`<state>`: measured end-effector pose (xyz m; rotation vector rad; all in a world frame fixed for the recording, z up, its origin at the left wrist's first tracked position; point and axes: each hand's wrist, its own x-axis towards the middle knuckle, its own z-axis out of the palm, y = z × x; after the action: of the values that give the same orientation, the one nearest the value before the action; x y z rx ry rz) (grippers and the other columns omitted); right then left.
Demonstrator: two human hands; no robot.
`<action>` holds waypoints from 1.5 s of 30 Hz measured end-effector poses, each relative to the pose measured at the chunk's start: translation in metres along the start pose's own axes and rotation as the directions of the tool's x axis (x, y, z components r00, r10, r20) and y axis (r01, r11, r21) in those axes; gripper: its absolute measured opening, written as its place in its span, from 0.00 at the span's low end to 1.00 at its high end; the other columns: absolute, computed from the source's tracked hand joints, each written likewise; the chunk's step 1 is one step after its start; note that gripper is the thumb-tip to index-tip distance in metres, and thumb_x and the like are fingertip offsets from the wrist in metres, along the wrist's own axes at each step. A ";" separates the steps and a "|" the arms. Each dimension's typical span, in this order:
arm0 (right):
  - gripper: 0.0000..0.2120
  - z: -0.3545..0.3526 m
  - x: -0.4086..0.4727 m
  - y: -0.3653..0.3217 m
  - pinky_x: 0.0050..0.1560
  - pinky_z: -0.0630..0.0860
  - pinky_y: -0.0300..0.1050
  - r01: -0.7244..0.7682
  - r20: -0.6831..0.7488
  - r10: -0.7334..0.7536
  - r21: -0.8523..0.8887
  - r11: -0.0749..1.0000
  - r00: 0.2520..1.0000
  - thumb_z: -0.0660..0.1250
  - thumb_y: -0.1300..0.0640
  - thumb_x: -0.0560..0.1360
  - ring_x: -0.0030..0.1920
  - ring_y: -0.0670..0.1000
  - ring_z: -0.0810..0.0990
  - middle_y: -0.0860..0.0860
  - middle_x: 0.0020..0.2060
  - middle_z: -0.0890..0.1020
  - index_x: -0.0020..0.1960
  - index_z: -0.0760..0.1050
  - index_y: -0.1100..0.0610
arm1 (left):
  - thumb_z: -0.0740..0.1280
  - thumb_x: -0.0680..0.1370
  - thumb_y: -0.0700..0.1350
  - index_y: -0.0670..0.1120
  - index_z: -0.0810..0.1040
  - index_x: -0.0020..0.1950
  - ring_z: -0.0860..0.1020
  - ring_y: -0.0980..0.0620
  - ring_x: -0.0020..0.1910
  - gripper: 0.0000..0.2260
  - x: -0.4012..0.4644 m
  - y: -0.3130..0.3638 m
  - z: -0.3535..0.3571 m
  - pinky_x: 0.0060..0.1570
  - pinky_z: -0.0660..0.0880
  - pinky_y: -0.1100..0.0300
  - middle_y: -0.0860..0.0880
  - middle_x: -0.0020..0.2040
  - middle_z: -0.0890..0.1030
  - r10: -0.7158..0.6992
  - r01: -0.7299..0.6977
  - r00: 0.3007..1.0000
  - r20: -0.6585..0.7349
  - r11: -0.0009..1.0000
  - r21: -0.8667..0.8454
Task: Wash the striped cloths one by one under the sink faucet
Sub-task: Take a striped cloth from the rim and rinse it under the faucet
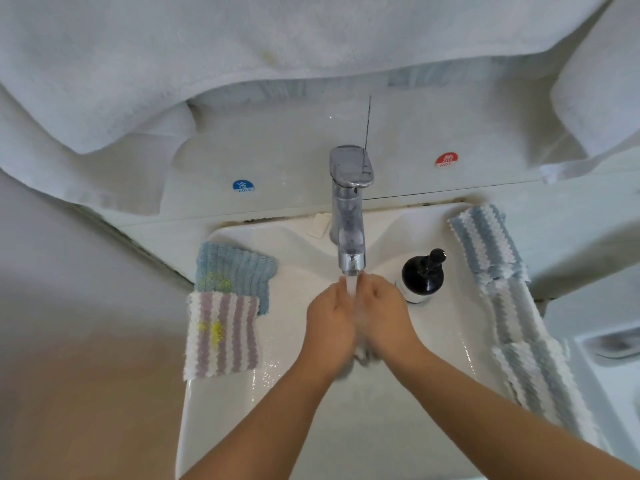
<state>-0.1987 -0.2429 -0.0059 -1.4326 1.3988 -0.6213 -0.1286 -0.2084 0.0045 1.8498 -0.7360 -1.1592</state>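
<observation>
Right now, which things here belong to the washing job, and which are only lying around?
Part of the job:
faucet, running
wet cloth held by left hand and right hand
purple striped cloth
blue cloth
blue striped cloths

Just lying about:
soap bottle
white towels

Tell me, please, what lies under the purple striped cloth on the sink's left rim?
A blue cloth lies partly under the purple striped cloth; its covered part and the rim beneath are hidden.
</observation>
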 end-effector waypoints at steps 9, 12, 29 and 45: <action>0.20 -0.003 -0.004 -0.003 0.27 0.66 0.30 0.018 -0.008 -0.018 0.043 0.999 1.000 0.57 0.53 0.82 0.26 0.41 0.73 0.49 0.25 0.74 0.32 0.68 0.55 | 0.56 0.83 0.55 0.42 0.77 0.41 0.81 0.47 0.36 0.21 0.000 -0.005 0.002 0.34 0.78 0.56 0.43 0.35 0.80 0.027 -0.029 0.998 -0.056 0.999 -0.026; 0.21 0.003 -0.021 -0.003 0.24 0.67 0.32 -0.036 0.066 0.030 0.081 0.996 0.997 0.58 0.52 0.82 0.23 0.42 0.74 0.49 0.21 0.74 0.31 0.67 0.55 | 0.54 0.84 0.51 0.43 0.73 0.35 0.76 0.51 0.32 0.21 0.011 -0.002 -0.006 0.33 0.71 0.59 0.46 0.31 0.77 0.034 -0.038 0.987 -0.156 0.999 -0.022; 0.21 -0.003 -0.013 -0.005 0.27 0.69 0.39 -0.031 0.028 0.028 0.103 0.994 0.999 0.58 0.48 0.81 0.24 0.45 0.73 0.47 0.23 0.74 0.31 0.68 0.55 | 0.55 0.84 0.46 0.43 0.73 0.37 0.75 0.57 0.23 0.17 0.004 -0.004 -0.001 0.24 0.69 0.67 0.47 0.30 0.76 0.051 -0.052 0.999 0.012 0.986 0.156; 0.19 -0.008 0.002 -0.010 0.27 0.65 0.31 0.054 -0.013 -0.056 -0.103 0.993 0.998 0.58 0.56 0.81 0.27 0.42 0.72 0.47 0.26 0.72 0.31 0.66 0.53 | 0.56 0.84 0.52 0.43 0.74 0.40 0.82 0.48 0.32 0.19 0.001 -0.011 0.001 0.30 0.76 0.64 0.46 0.31 0.79 0.047 -0.051 0.998 0.047 0.995 0.083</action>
<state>-0.2015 -0.2485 0.0053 -1.5554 1.4257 -0.6044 -0.1289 -0.2045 -0.0055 1.8694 -0.8623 -1.1575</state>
